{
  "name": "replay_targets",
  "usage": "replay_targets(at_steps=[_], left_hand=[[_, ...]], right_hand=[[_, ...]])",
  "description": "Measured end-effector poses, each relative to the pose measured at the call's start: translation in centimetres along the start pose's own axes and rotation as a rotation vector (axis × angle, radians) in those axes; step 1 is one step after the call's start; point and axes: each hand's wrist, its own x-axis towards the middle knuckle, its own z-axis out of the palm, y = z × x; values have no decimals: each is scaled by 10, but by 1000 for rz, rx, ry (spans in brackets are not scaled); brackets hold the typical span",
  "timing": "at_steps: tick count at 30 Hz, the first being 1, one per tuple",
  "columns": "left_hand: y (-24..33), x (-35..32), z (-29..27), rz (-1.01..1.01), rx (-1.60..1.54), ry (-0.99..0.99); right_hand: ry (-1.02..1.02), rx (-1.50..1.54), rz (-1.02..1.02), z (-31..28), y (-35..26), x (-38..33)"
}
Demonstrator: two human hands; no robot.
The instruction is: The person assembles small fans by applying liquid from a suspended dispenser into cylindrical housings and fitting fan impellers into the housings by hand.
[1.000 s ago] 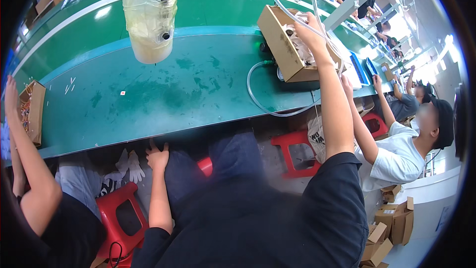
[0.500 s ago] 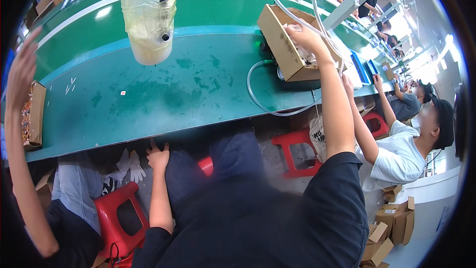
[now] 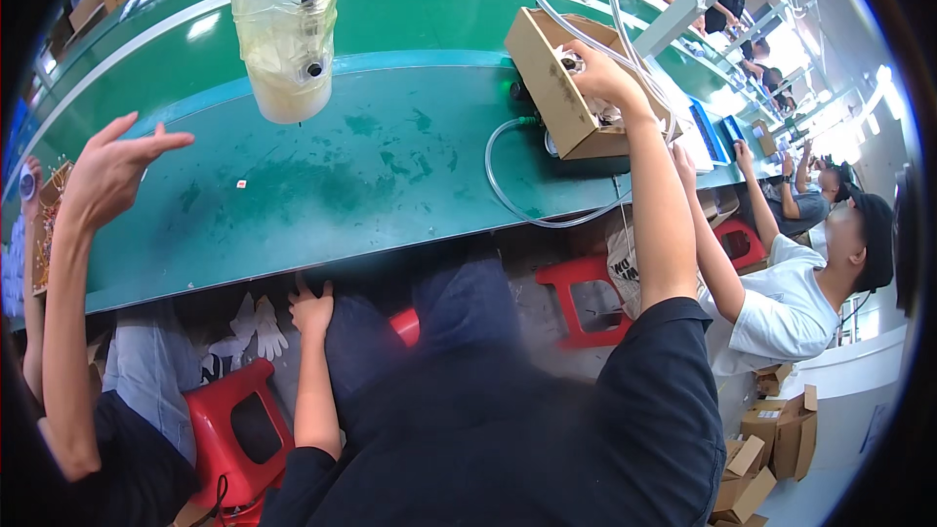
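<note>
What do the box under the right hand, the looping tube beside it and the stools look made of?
Box: brown corrugated cardboard, matt, with raw open flaps; the right hand reaches into it. Tube: clear flexible plastic, probably vinyl, since the tabletop shows through it. Stools: red moulded plastic, slightly glossy.

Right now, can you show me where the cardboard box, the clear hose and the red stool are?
cardboard box [image 3: 547, 88], head view, on its tilted brown side.
clear hose [image 3: 500, 190], head view, on its loop on the table.
red stool [image 3: 576, 278], head view, on its seat edge.
</note>
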Motion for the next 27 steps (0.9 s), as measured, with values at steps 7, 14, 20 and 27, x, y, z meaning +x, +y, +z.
replay_targets(at_steps=[7, 14, 20, 27], left_hand=[[-2, 0, -3, -24, 6, 4], [4, -6, -10, -68, 16, -48], [-4, 2, 4, -68, 11, -40], [-2, 1, 6, -56, 6, -56]], right_hand=[[41, 63, 12, 2, -9, -1], [206, -21, -36, 12, 8, 8], [388, 90, -67, 4, -1, 2], [456, 153, -128, 7, 17, 12]])
